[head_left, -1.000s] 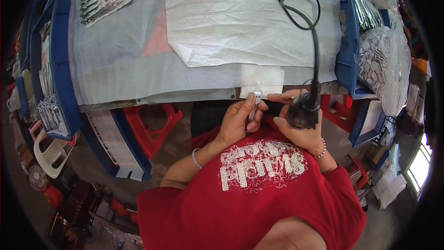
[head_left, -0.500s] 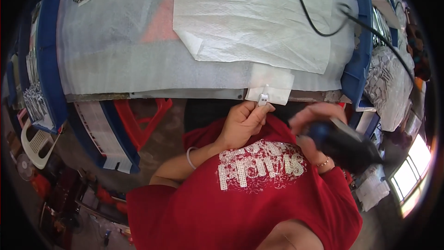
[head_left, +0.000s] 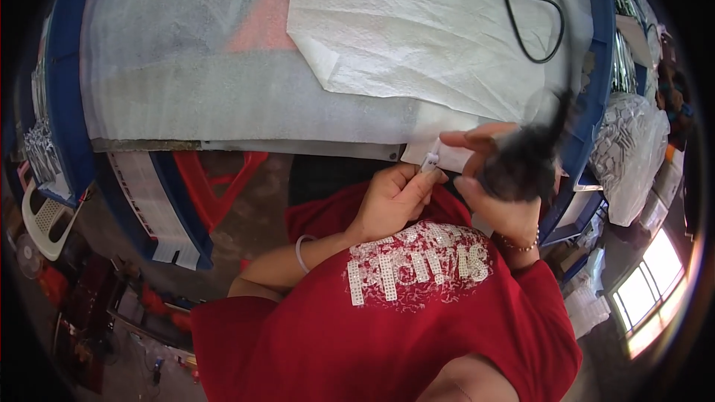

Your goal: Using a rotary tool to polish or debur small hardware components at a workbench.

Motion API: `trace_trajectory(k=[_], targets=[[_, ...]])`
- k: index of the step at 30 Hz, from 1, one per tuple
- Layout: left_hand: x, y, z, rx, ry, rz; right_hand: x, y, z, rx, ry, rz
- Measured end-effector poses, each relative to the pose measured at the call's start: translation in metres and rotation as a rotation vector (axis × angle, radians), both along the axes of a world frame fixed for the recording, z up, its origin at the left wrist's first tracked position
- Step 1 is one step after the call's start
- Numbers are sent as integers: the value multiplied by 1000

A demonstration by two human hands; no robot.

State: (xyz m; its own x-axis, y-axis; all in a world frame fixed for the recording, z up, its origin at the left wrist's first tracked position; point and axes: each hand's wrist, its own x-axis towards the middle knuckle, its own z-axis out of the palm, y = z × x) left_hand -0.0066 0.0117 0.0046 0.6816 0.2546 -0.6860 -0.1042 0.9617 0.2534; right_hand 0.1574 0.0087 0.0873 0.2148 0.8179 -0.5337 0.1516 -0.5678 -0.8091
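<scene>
Workshop tabletop [head_left: 223,97] under white foam sheet. Left hand [head_left: 395,197] pinches small white plastic clip [head_left: 430,162]. Right hand [head_left: 499,179] grips blurry black corded tool [head_left: 521,167]. Step looks like: tool meeting clip. Next needs steady aim.

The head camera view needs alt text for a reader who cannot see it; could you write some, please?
Seen from above, a person in a red shirt holds a small white part in the left hand at the edge of a padded worktable, while the right hand grips a blurred black corded tool. White sheets cover the table, and the tool's black cable loops across them.
</scene>
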Motion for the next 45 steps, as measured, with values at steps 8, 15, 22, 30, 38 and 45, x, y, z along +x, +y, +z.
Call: trace_trajectory(k=[8,15,22,30,38,45], targets=[[-4,-5,-7,24,-75,52,4,-6,-26,101,-121,114],[-1,-5,-4,27,-62,85,3,-12,-24,34,94,-47],[2,-1,1,17,-33,76,0,-22,7,926,236,-92],[1,-4,0,78,-16,69,-13,-3,8,1152,307,257],[-1,-1,0,39,-11,25,-17,4,2,1147,316,291],[-1,1,1,48,-4,35,-21,5,4,1122,308,318]])
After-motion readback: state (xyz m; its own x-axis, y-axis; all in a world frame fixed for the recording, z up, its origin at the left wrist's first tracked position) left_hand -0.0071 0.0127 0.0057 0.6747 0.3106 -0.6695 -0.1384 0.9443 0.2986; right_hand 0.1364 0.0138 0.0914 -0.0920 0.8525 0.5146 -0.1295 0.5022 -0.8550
